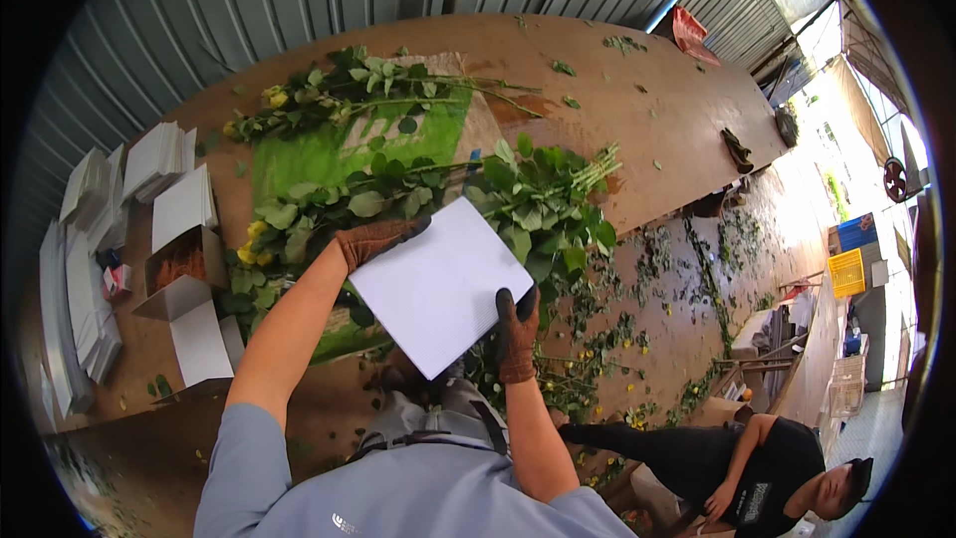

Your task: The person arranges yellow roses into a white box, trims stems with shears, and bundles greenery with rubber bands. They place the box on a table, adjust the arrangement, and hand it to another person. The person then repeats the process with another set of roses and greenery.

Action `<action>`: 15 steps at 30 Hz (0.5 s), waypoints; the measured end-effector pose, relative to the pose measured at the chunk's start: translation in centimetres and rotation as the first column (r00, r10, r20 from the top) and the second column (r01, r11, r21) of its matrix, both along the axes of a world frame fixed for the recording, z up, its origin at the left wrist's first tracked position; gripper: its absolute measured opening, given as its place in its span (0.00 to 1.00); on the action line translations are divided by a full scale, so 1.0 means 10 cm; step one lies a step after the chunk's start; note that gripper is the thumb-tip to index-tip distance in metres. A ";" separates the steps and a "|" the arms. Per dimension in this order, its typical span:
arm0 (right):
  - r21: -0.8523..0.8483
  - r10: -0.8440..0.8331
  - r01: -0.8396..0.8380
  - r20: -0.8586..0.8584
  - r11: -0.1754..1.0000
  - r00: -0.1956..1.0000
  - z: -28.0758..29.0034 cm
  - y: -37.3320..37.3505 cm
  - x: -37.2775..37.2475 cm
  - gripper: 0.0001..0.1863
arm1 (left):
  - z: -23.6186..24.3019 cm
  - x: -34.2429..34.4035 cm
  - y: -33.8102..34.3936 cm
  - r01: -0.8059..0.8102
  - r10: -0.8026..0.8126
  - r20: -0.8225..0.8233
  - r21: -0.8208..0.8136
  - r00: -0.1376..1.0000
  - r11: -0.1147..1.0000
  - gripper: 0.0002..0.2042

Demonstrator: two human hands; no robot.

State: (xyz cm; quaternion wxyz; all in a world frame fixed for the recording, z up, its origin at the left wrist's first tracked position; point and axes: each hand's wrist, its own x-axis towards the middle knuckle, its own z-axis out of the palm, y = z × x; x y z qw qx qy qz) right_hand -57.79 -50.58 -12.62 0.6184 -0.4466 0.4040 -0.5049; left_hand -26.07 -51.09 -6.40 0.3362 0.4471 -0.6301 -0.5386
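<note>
A white, square-cornered stack of sheets (443, 284) is held up in front of me by both hands, its blank face upward. My left hand (376, 242), in a brown and black work glove, grips its upper left edge. At the lower right edge, my right hand (518, 336) in a matching glove clasps it with the thumb on top. Just beyond the sheets, leafy cut rose stems (518, 189) lie on the table, and part of them is hidden behind the stack. Yellow blooms (249, 242) show at the left end of that bunch.
Another bunch of yellow roses (329, 100) rests on a green sheet (284, 161) farther back. To the left stand white card stacks (159, 159) and an open box (186, 259) with orange-brown contents. Leaves litter the floor (647, 289); at right, a person in black (757, 473) is nearby.
</note>
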 end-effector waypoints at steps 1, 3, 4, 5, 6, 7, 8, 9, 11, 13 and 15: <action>-0.001 -0.005 0.005 -0.028 1.000 1.000 0.05 -0.02 -0.04 0.33 | 0.05 -0.01 -0.02 -0.117 0.095 0.086 0.298 0.992 0.947 0.27; -0.030 -0.007 0.006 -0.032 1.000 0.999 0.15 -0.09 -0.10 0.33 | 0.19 -0.05 -0.10 -0.223 0.175 0.139 0.544 0.975 0.809 0.33; -0.029 -0.011 0.011 -0.015 1.000 1.000 0.19 -0.10 -0.12 0.33 | 0.25 -0.06 -0.13 -0.184 0.161 0.090 0.545 0.983 0.818 0.38; -0.075 -0.007 0.008 0.002 0.997 1.000 0.21 -0.12 -0.12 0.33 | 0.30 -0.08 -0.18 -0.143 0.144 0.040 0.549 0.989 0.824 0.43; -0.021 -0.030 0.031 0.036 0.999 0.999 0.21 -0.14 -0.11 0.34 | 0.33 -0.09 -0.23 -0.134 0.146 0.025 0.569 0.989 0.811 0.44; -0.027 -0.106 0.104 -0.078 0.994 0.991 0.19 -0.16 -0.09 0.35 | 0.35 -0.10 -0.31 -0.176 0.158 0.080 0.496 0.984 0.850 0.44; -0.061 -0.037 0.035 -0.045 0.998 0.998 0.14 -0.19 -0.07 0.35 | 0.36 -0.11 -0.39 -0.186 0.150 0.118 0.427 0.982 0.885 0.44; -0.063 -0.019 0.017 -0.024 0.998 1.000 0.09 -0.21 -0.06 0.35 | 0.35 -0.14 -0.47 -0.219 0.162 0.180 0.367 0.970 0.904 0.44; -0.101 0.096 -0.129 -0.287 0.986 0.953 -0.04 -0.30 -0.11 0.43 | 0.38 -0.18 -0.59 -0.355 0.261 0.252 0.490 0.932 0.796 0.44; -0.159 0.194 -0.291 -0.448 0.943 0.873 -0.12 -0.44 -0.32 0.45 | 0.50 -0.22 -0.70 -0.293 0.098 0.445 0.394 0.890 0.871 0.42; -0.130 0.364 -0.491 -0.516 0.862 0.776 -0.09 -0.63 -0.65 0.44 | 0.74 -0.32 -0.80 -0.220 -0.025 0.611 0.323 0.791 0.921 0.40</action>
